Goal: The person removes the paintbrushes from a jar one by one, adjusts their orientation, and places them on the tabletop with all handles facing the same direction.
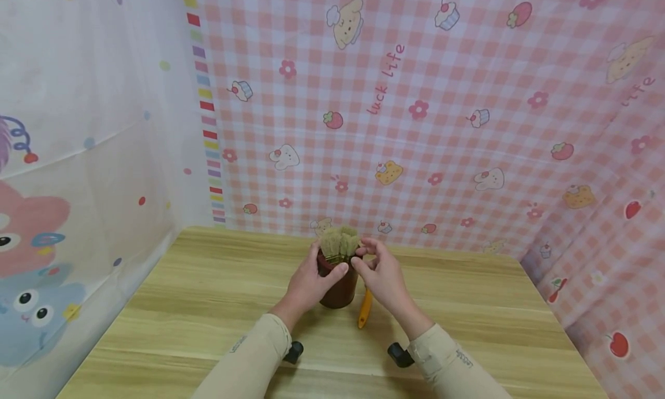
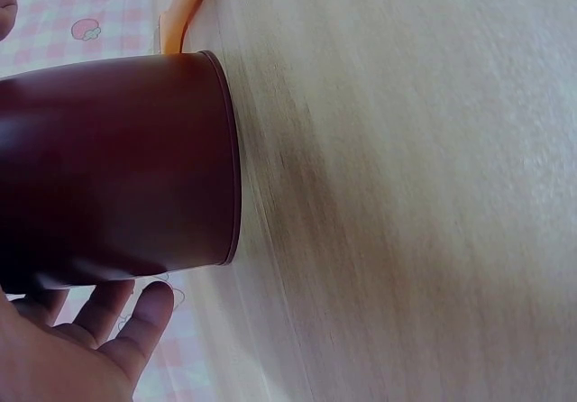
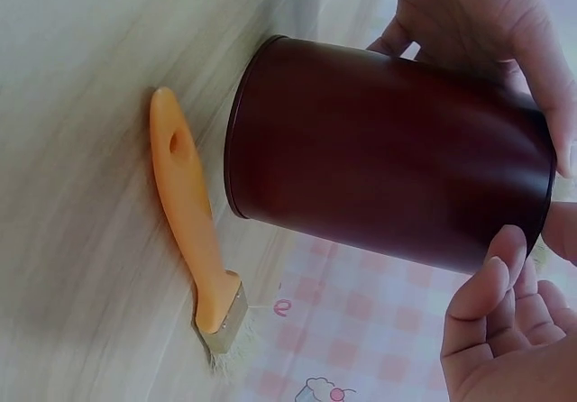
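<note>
A dark red cup (image 1: 340, 289) stands on the wooden table (image 1: 208, 283) with several brushes (image 1: 339, 242) in it, bristles up. My left hand (image 1: 312, 275) grips the cup from the left, thumb across its front near the rim. In the left wrist view the cup (image 2: 117, 168) fills the frame above my left hand (image 2: 81, 348). My right hand (image 1: 381, 272) is at the rim on the right and pinches a brush just below the bristles. The right wrist view shows the cup (image 3: 388, 186) between my right hand (image 3: 496, 330) and the left hand (image 3: 487, 23).
An orange-handled brush (image 1: 365, 309) lies flat on the table just right of the cup, also visible as the orange brush (image 3: 194, 231) with its bristles toward the wall. Pink checked cloth (image 1: 441, 127) hangs behind and to the right; a white cartoon sheet (image 1: 78, 156) covers the left.
</note>
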`<state>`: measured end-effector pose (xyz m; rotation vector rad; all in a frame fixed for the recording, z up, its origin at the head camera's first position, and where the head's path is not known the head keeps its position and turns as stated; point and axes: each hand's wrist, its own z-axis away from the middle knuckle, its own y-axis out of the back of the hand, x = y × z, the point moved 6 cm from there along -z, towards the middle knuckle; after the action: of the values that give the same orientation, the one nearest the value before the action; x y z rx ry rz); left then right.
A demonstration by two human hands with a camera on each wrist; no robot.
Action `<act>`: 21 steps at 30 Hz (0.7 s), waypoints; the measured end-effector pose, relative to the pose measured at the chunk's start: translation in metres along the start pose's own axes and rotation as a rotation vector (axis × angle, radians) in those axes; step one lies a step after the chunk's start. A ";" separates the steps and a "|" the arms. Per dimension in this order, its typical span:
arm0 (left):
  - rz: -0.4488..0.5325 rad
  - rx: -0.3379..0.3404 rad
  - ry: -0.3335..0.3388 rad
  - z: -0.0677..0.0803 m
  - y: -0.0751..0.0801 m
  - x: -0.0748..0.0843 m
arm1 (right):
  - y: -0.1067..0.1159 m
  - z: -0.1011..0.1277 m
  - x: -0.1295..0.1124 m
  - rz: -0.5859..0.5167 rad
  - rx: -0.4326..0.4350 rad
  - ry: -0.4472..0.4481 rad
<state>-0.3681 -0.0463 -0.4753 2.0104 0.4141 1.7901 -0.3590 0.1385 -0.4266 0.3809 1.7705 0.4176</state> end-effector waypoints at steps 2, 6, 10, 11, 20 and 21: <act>-0.001 0.001 -0.001 0.000 0.000 0.000 | 0.000 -0.002 -0.002 0.028 0.006 0.019; -0.009 -0.005 0.000 0.000 0.000 -0.001 | 0.000 -0.005 -0.004 0.077 0.020 0.037; -0.014 -0.006 -0.005 -0.001 -0.001 -0.003 | -0.002 -0.008 -0.007 0.103 0.047 0.028; -0.012 -0.007 -0.006 -0.001 -0.001 -0.003 | -0.003 -0.009 -0.007 0.109 0.054 0.026; -0.023 -0.009 -0.023 -0.002 -0.001 -0.002 | -0.009 -0.014 -0.013 0.136 0.087 0.067; -0.022 -0.008 -0.024 -0.002 -0.001 -0.003 | -0.010 -0.014 -0.014 0.140 0.087 0.073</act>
<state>-0.3703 -0.0469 -0.4776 2.0120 0.4191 1.7505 -0.3700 0.1224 -0.4160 0.5598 1.8434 0.4599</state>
